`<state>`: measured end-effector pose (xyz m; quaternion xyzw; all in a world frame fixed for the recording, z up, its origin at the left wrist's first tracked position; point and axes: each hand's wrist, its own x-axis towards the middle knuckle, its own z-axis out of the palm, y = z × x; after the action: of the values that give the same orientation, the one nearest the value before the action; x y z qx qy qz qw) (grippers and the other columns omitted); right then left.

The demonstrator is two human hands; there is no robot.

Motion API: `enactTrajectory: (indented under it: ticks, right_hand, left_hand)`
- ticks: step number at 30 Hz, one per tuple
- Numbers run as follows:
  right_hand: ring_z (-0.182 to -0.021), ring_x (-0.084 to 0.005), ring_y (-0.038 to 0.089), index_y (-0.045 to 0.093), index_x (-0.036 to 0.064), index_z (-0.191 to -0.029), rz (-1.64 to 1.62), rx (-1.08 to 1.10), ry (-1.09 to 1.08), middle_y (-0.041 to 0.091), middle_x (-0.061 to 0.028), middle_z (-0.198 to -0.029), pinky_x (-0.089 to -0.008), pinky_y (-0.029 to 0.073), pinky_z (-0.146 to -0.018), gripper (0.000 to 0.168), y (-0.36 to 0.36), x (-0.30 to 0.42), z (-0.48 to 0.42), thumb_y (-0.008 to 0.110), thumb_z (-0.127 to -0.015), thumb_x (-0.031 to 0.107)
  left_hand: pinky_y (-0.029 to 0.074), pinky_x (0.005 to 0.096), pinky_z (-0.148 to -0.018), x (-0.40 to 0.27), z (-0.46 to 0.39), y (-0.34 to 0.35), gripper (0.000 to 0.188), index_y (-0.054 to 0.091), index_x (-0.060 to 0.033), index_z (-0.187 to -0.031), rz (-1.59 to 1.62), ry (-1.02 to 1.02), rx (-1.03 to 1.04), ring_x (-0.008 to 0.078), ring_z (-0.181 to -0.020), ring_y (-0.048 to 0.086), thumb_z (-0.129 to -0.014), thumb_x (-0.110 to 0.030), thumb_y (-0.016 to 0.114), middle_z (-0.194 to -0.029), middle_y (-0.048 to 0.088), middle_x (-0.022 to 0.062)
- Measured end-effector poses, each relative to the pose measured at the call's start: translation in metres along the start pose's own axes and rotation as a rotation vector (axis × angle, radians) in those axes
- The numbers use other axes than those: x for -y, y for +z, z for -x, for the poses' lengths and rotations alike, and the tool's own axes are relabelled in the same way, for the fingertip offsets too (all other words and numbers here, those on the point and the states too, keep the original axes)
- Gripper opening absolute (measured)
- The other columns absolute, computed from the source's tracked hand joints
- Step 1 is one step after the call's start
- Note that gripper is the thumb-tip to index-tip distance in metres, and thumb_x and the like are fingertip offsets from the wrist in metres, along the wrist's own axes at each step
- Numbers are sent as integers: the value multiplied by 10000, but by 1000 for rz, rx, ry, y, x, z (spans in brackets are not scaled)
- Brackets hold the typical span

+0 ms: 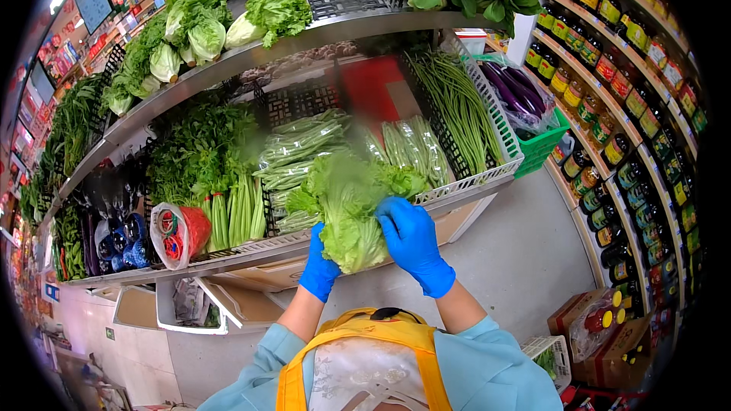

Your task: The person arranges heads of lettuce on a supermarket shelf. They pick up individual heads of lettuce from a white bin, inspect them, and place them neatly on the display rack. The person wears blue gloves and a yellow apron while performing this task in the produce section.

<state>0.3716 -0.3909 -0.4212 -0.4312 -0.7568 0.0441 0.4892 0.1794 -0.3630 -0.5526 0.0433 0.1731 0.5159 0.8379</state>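
Observation:
A head of green leaf lettuce [351,222] is held up in front of me, over the near edge of the vegetable shelf. My left hand [320,265], in a blue glove, grips its lower left side, with most of the fingers hidden behind the leaves. On the other side my right hand [410,242], gloved the same, has its curled fingers pinching the outer leaves. Behind the lettuce lie green beans in clear plastic wrap [305,142]. Bundled celery [240,214] stands to their left, and long beans [457,103] fill a white crate at the right.
Several lettuces [205,34] sit on the upper metal shelf [354,28]. A bag of red ties [180,234] rests at the lower shelf's front edge. Eggplants [514,88] lie in a green crate [539,145]. Shelves of jars [614,148] curve along the right, with cartons [611,348] below.

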Motion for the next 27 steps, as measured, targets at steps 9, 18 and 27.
enactTrajectory:
  ticks: [9, 18, 27]
  right_hand:
    - [-638, -286, 547, 590, 80, -828, 112, 135, -52, 587, -96, -731, -356, 394, -610, 88, -6, 7, 2, 591, -778, 152]
    - [-632, -221, 568, 616, 23, -807, -270, 147, 199, 611, -104, -768, -308, 432, -566, 80, 1, -13, 6, 603, -783, 98]
    - [-581, -223, 557, 643, 28, -826, -85, 26, 164, 592, -110, -697, -301, 421, -527, 90, 13, -31, 8, 622, -768, 94]
  left_hand:
    - [406, 421, -952, 0, 4, -11, 525, 481, -66, -1237, 12, 11, 24, 287, -1072, 525, -823, -390, 481, -1207, 533, 133]
    - [401, 417, -957, 7, 5, 5, 515, 471, -70, -1247, -121, 31, -89, 285, -1098, 515, -816, -349, 501, -1219, 524, 135]
    - [381, 400, -977, 14, 22, 28, 505, 458, -84, -1263, -240, 25, -71, 261, -1133, 493, -835, -341, 531, -1242, 511, 108]
